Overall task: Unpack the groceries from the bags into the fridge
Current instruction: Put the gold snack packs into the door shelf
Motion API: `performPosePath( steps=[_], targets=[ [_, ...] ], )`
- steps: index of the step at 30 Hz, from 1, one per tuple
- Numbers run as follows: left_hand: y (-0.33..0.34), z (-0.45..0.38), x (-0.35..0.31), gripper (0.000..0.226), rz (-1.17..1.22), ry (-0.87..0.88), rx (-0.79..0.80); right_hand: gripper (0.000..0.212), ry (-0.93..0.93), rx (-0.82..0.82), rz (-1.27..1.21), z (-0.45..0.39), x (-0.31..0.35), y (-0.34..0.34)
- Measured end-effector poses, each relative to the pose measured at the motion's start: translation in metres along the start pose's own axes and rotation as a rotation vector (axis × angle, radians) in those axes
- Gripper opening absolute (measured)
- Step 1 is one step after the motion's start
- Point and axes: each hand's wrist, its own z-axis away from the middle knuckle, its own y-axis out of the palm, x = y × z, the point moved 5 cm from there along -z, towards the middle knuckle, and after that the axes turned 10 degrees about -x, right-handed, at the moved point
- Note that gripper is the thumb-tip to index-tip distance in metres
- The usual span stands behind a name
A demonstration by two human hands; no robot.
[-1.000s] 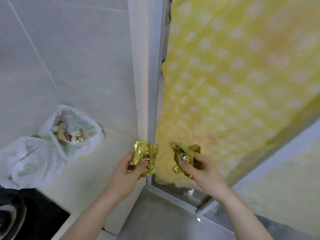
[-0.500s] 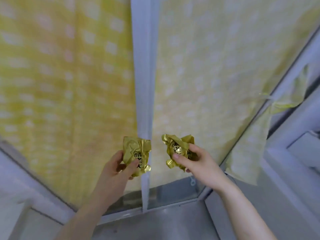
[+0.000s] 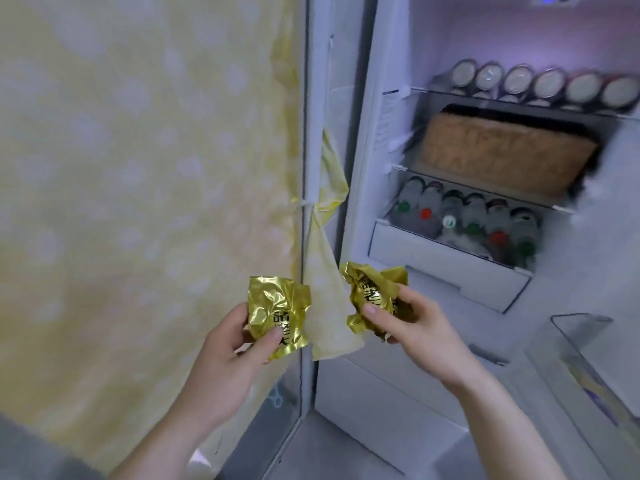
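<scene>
Up and to the right of both hands, the fridge (image 3: pixel 363 140) stands open, its lit shelves holding a row of cans (image 3: pixel 540 86), a brown block (image 3: pixel 502 157) and a tray of small bottles (image 3: pixel 464 226); a yellow patterned cover (image 3: pixel 138 168) hangs to the left of the hands. The left hand (image 3: pixel 225 362) grasps one gold foil packet (image 3: pixel 277 313) between thumb and fingers, and the right hand (image 3: pixel 415 327) grasps a second gold packet (image 3: pixel 374 296), just beside the first, apart from it, in front of the fridge's lower part. The packets look light, crinkled and slippery, likely soft inside, so a gentle hold around the middle seems wiser than a pinch on the foil edges.
</scene>
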Motion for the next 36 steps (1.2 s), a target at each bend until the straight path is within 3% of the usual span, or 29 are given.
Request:
performPosePath(
  steps=[6,12,16,21,31,36],
  targets=[
    [0.070,-0.053,-0.009,0.023,0.051,0.014,0.255,0.032,0.025,-0.314,-0.015,0.018,-0.005,-0.055],
    [0.158,-0.061,-0.011,0.026,0.091,0.014,0.535,0.029,0.059,-0.552,0.032,0.053,-0.013,-0.114],
    [0.214,-0.062,-0.023,0.029,0.106,0.056,0.649,0.042,0.089,-0.646,0.067,0.071,-0.015,-0.149],
    [0.267,-0.058,-0.041,0.032,0.161,0.098,0.769,0.022,0.067,-0.698,0.068,0.083,-0.002,-0.174],
    [0.330,-0.053,-0.054,0.038,0.217,0.101,1.002,0.064,0.063,-0.959,0.149,0.112,0.005,-0.209],
    [0.350,-0.059,-0.060,0.040,0.169,0.123,1.156,0.061,0.067,-1.106,0.187,0.123,0.011,-0.210]
  ],
)
